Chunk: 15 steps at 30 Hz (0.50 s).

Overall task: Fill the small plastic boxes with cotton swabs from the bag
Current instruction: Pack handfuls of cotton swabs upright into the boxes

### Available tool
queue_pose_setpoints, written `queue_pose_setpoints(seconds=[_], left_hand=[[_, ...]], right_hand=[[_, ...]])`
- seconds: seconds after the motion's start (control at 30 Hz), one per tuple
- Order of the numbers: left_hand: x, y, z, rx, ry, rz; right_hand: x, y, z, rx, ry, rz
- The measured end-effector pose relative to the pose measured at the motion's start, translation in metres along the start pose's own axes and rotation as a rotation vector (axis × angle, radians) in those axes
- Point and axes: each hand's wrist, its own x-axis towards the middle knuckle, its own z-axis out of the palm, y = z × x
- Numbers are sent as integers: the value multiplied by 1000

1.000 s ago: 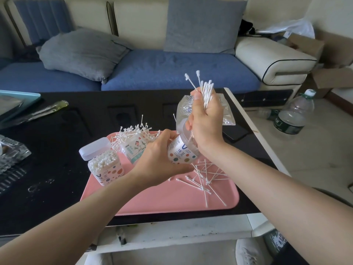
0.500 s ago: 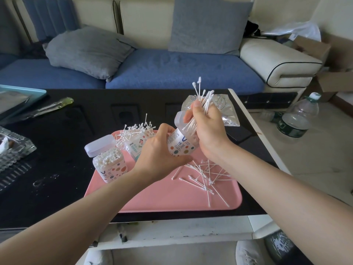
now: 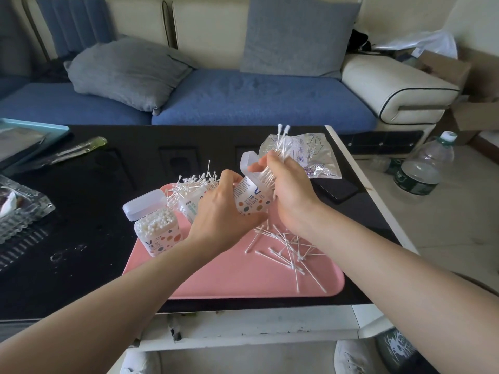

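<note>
1. The left hand [image 3: 221, 211] is curling its fingers round a small plastic box [image 3: 252, 197], holding it tilted above the pink tray [image 3: 243, 290], open mouth pointing up toward the right hand [image 3: 291, 193].
2. The right hand is pinching a bundle of cotton swabs [image 3: 282, 139] — shafts lying along the box's long axis, lower ends entering the mouth, tips poking out above the fingers.
3. The coming push is probably needing to run straight down that axis — the right hand being the nearer one.
</note>
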Motion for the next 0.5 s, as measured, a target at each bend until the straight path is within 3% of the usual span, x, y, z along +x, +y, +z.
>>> queue_pose_setpoints(seconds=[0.2,0.33,0.5], left_hand=[[2,-7,-1,11,-5,-1],[5,-13,-6,62,-2,2],[6,-22,-8,130,-34,21]], right_hand=[[4,0,-6,158,-62,142],[14,4,-17,96,-19,182],[13,8,-27,113,-138,244]])
